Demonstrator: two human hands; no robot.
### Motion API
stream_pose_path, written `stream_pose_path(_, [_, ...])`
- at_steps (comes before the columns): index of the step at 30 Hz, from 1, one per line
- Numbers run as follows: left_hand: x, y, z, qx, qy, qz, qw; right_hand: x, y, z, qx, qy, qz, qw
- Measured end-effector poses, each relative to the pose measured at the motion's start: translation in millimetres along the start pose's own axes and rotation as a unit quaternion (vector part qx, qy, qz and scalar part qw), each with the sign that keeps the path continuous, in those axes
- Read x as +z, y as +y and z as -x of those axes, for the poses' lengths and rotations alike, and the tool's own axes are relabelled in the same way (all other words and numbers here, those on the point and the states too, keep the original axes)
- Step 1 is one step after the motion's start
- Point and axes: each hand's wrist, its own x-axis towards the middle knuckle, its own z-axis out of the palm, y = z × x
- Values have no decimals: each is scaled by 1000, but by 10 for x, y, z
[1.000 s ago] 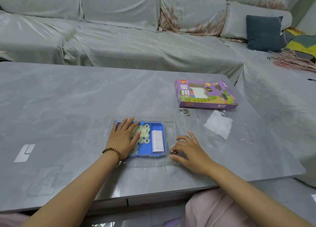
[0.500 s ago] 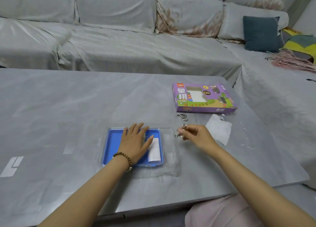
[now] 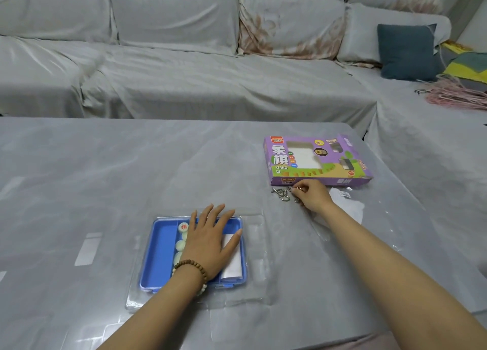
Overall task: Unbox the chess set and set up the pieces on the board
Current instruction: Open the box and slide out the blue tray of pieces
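A blue tray point(image 3: 160, 255) sits in a clear plastic shell point(image 3: 257, 260) on the grey table. My left hand point(image 3: 208, 241) lies flat over the tray, covering most of the pale round chess pieces point(image 3: 182, 227); one piece with a red character shows at its upper left. A folded white sheet point(image 3: 233, 262) lies in the tray's right compartment, partly under my thumb. My right hand point(image 3: 312, 195) reaches far right and pinches a small metal ring puzzle point(image 3: 296, 190) just in front of the purple chess box point(image 3: 316, 161).
A second metal wire puzzle point(image 3: 280, 193) lies on the table left of my right hand. A clear plastic bag with white paper point(image 3: 347, 205) lies behind my right wrist. A covered sofa point(image 3: 210, 60) and a dark cushion point(image 3: 407, 52) stand beyond the table's far edge.
My right hand carried the small metal ring puzzle from beside the tray away to the front of the purple box. My left hand stayed flat on the tray, shifting slightly right.
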Motion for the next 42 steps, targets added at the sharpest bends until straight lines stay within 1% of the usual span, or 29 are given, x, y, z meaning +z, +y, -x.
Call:
stream_pose_path(4, [-13, 12, -1, 0, 1, -3, 1000, 26, 36, 23, 8, 18, -8, 1000])
stream_pose_path(8, [-18, 13, -1, 5, 0, 5, 1000, -39, 55, 136, 4, 18, -14, 1000])
stream_pose_path(11, [-40, 16, 5, 9, -12, 9, 1000, -161, 57, 327, 1, 54, -24, 998])
stream_pose_path(13, [-57, 14, 8, 8, -16, 50, 999, -194, -11, 543, -1, 91, -36, 995])
stream_pose_path(14, [-80, 13, 15, 4, -16, 88, 996, -169, -67, 680, -7, 93, -50, 994])
stream_pose_path(16, [-155, -13, 49, -11, -10, 143, 990, -30, -189, 994, -25, 46, -87, 995])
stream_pose_path(18, [-259, -94, 117, -36, 14, 141, 989, 180, -282, 1303, -31, -19, -116, 993])
stream_pose_path(20, [-364, -248, 221, -70, 21, 93, 993, 345, -378, 1563, -3, -75, -122, 990])
stream_pose_path(22, [-431, -433, 362, -112, -4, 23, 993, 430, -457, 1706, 26, -112, -119, 986])
stream_pose_path(24, [-462, -569, 518, -139, -39, -19, 989, 481, -528, 1758, 40, -100, -121, 987])
stream_pose_path(26, [-454, -632, 627, -140, -54, -19, 989, 536, -582, 1787, 41, -64, -98, 992])
stream_pose_path(27, [-444, -644, 657, -137, -51, -9, 989, 566, -608, 1809, 18, -49, -68, 996])
stream_pose_path(29, [-424, -646, 680, -135, -35, 12, 990, 623, -678, 1842, -84, -42, 9, 996])
stream_pose_path(30, [-418, -649, 681, -134, -27, 22, 990, 668, -725, 1843, -141, -53, 48, 988])
stream_pose_path(32, [-428, -640, 695, -133, -15, 45, 990, 768, -836, 1820, -202, -99, 110, 968])
stream_pose_path(34, [-431, -633, 717, -135, 0, 77, 988, 900, -928, 1745, -217, -129, 146, 956])
stream_pose_path(35, [-436, -633, 723, -136, 7, 92, 986, 958, -980, 1699, -226, -126, 159, 953])
stream_pose_path(38, [-434, -641, 731, -143, 23, 117, 983, 1075, -1169, 1588, -249, -76, 190, 947])
stream_pose_path(40, [-441, -634, 739, -147, 34, 130, 980, 1127, -1296, 1508, -239, -66, 222, 943])
stream_pose_path(42, [-461, -617, 742, -151, 54, 142, 977, 1148, -1431, 1444, -209, -87, 243, 943])
